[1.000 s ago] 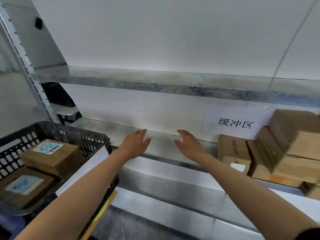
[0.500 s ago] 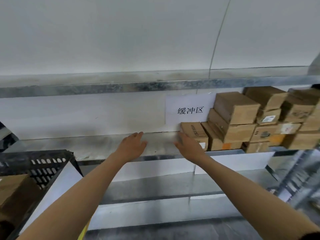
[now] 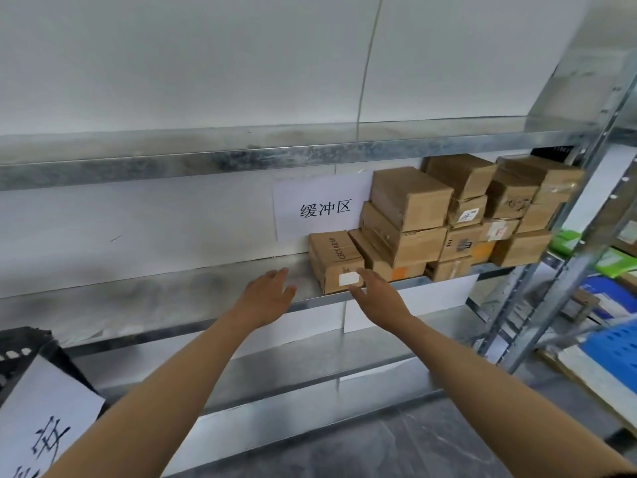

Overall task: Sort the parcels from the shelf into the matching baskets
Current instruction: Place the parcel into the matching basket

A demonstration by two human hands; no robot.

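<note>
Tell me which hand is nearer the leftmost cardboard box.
Right. The right hand is at the labelled front of the leftmost cardboard box; the left hand hovers over the shelf to its left, apart.

The metal shelf bears stacked cardboard parcels (nearest one white-labelled) just behind and right of the right fingers.

Shelf galvanised metal, dull, smudged; parcels matt brown cardboard; sign plain paper; basket prob. black plastic.

Parcels stacked on shelf at right, sign behind-left; basket btm left.
</note>
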